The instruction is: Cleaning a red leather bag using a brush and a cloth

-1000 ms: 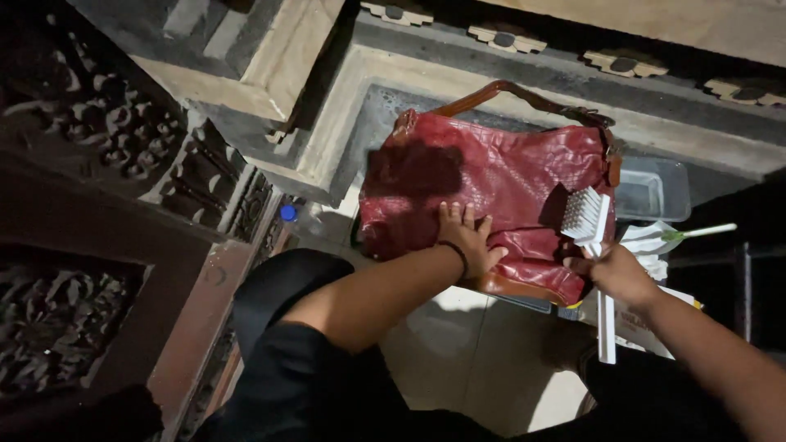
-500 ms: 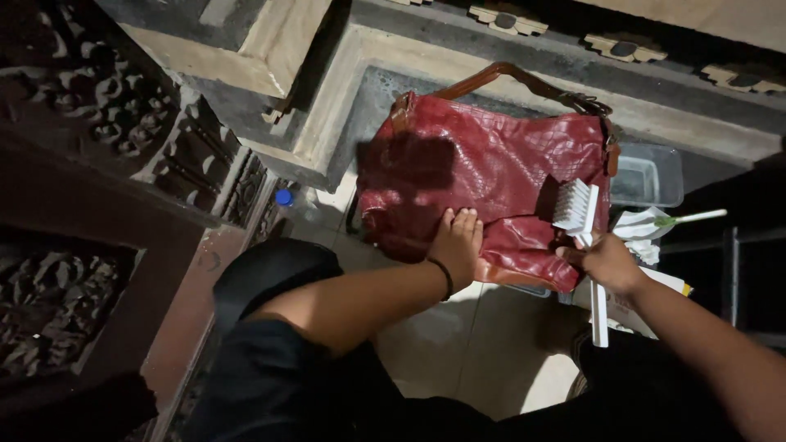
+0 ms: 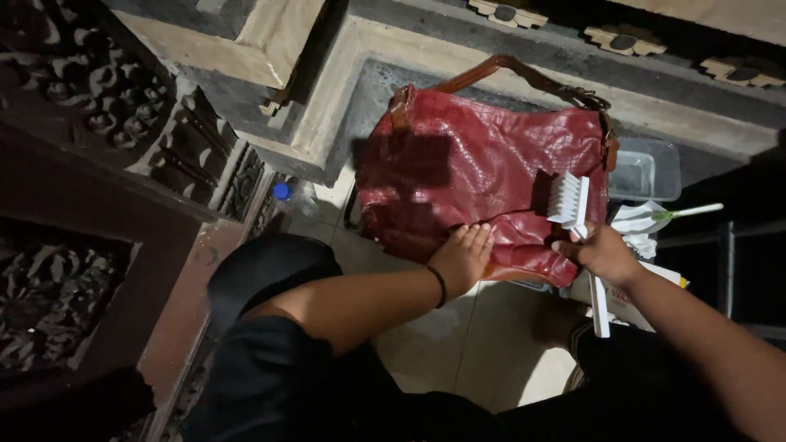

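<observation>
A: Item one: a red, crinkled, glossy leather handbag with a tan strap (image 3: 483,168), lying flat at the centre of the scene, its far edge on a stone step (image 3: 327,123) and its near edge over the pale tiled floor (image 3: 483,344).

B: Hands?

A: The left hand (image 3: 463,258) is spread flat, palm down, on the bag's near edge; it grips nothing, only presses. The right hand (image 3: 602,254) is closed around the long handle of a white plastic scrubbing brush (image 3: 573,217), whose bristle head touches the bag's right side.

B: Surroundings?

A: A clear plastic tub (image 3: 647,172) just right of the bag, white cloths or papers (image 3: 647,225) near it, and a blue-capped bottle (image 3: 282,192) to the left by the dark carved wooden panel (image 3: 74,106).

B: Risks?

A: My judgement: stiff bristles pressed hard could scuff the glossy finish. With only one flat palm as anchor, the bag could slide off the step. The brush's long handle could knock the tub or scatter the cloths.
</observation>
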